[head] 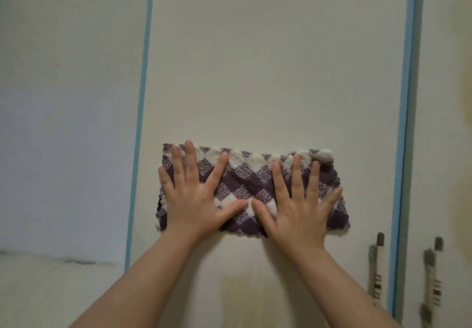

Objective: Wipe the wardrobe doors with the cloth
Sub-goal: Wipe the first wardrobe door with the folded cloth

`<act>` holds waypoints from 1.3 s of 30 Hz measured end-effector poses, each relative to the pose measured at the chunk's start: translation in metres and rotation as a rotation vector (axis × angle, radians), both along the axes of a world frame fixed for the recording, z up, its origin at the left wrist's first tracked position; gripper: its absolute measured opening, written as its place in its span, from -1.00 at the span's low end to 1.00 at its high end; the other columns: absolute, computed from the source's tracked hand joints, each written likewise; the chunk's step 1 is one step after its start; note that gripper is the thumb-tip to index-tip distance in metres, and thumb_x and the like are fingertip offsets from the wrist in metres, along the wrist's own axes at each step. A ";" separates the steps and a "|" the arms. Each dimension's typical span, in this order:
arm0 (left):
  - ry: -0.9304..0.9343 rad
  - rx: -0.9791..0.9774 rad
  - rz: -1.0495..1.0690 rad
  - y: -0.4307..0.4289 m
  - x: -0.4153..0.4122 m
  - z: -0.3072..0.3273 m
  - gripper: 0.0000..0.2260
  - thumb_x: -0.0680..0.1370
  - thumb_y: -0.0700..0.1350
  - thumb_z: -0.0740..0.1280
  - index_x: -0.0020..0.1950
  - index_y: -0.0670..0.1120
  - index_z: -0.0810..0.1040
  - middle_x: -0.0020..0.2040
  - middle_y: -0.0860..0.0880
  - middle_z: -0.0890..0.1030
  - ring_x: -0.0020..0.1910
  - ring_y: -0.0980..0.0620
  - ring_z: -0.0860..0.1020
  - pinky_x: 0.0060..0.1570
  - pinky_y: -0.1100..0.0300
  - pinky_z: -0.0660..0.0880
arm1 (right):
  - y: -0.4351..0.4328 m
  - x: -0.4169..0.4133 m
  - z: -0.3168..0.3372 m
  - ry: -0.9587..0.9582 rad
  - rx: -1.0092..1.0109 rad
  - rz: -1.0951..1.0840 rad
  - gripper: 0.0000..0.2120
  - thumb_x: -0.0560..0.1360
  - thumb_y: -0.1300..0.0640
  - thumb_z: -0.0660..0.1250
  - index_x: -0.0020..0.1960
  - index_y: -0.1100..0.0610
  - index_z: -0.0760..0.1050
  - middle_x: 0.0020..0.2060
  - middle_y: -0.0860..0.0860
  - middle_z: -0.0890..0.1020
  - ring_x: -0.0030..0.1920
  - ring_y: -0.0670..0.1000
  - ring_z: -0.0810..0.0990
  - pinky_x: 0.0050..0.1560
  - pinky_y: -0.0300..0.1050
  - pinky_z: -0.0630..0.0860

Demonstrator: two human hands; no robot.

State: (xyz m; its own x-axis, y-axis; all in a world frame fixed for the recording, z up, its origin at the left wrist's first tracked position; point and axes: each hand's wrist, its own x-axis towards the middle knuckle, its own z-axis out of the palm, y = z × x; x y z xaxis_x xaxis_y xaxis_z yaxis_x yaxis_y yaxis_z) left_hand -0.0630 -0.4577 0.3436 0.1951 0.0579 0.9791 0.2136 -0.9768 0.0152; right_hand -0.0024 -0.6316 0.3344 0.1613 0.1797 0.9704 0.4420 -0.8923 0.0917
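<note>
With both palms flat, fingers apart, my left hand [190,197] and right hand [298,203] pin the checked cloth [251,182] against the wardrobe door [268,72], spreading pressure evenly.

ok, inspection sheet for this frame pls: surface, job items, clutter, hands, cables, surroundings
surface: cream wardrobe door with blue edge strips on both sides; faint yellowish staining low down.
job's things: purple and white checked cloth, folded into a wide band, pressed flat on the door.
clutter: nothing seen.
hands: left hand and right hand both lie flat on the cloth with fingers spread, thumbs nearly meeting at the middle.
cables: nothing seen.
surroundings: two worn handles, one on this door and one on the neighbouring door to the right; pale wall to the left; bright glare at the top edge.
</note>
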 end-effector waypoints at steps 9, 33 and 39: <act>0.098 -0.036 0.014 0.013 -0.012 -0.033 -0.19 0.30 0.57 -0.11 0.47 0.25 -0.12 0.48 -0.12 -0.37 0.48 -0.23 -0.22 0.34 -0.30 -0.19 | 0.010 -0.011 -0.031 0.131 0.030 0.031 -0.29 0.46 -0.40 -0.10 0.51 -0.09 0.00 0.51 -0.02 -0.21 0.50 0.16 -0.18 0.25 0.52 -0.23; 0.024 0.109 -0.071 -0.064 0.022 0.024 -0.16 0.28 0.57 -0.03 0.48 0.23 -0.01 0.49 -0.25 -0.06 0.47 -0.26 -0.20 0.29 -0.30 -0.31 | -0.037 0.011 -0.005 0.207 0.503 0.006 -0.35 0.48 -0.35 -0.10 0.50 -0.12 -0.05 0.52 0.03 -0.02 0.47 0.21 -0.14 0.21 0.57 -0.15; 0.066 0.046 -0.054 -0.036 0.005 -0.007 -0.18 0.30 0.56 -0.05 0.48 0.22 0.02 0.50 -0.27 0.03 0.46 -0.27 -0.08 0.31 -0.35 -0.19 | -0.010 -0.001 -0.028 0.218 0.428 -0.002 -0.36 0.50 -0.36 -0.21 0.49 -0.10 -0.02 0.48 0.03 0.00 0.46 0.24 -0.09 0.17 0.60 -0.13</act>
